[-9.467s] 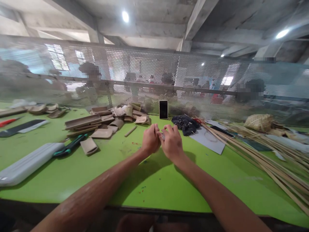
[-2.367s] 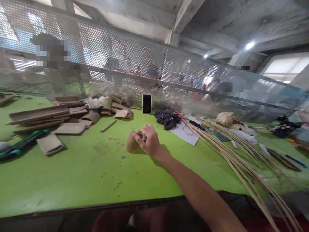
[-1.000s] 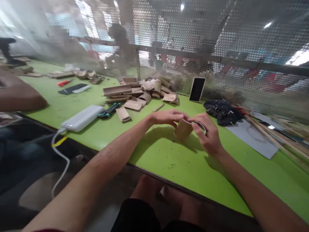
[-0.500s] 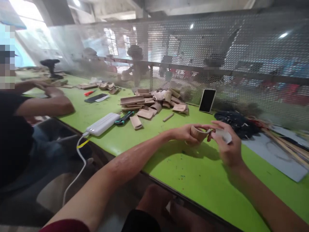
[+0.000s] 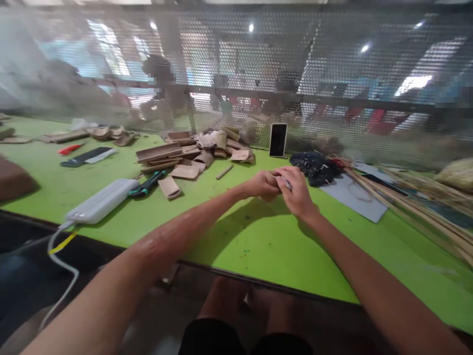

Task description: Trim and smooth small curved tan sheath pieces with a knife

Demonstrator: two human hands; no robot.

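My left hand (image 5: 260, 185) is closed around a curved piece of bamboo (image 5: 272, 180), most of it hidden behind the fingers. Pressed up against it from the right, my right hand (image 5: 296, 191) is also closed. A small whitish edge (image 5: 287, 184) shows between its thumb and fingers, part of a thin white paper-like piece. Both hands meet just above the green table (image 5: 254, 241).
Cut bamboo pieces (image 5: 185, 171) lie heaped at the back, near a leaning phone (image 5: 278, 140). To the left are a white power strip (image 5: 103, 201), a teal-black cutter (image 5: 148, 183) and a red-handled tool (image 5: 70, 149). Dark cloth (image 5: 316, 167) and long strips (image 5: 388, 190) lie right.
The view has swung right. My right hand has come against the bamboo in my left hand, and its fingers now cover most of the white piece.
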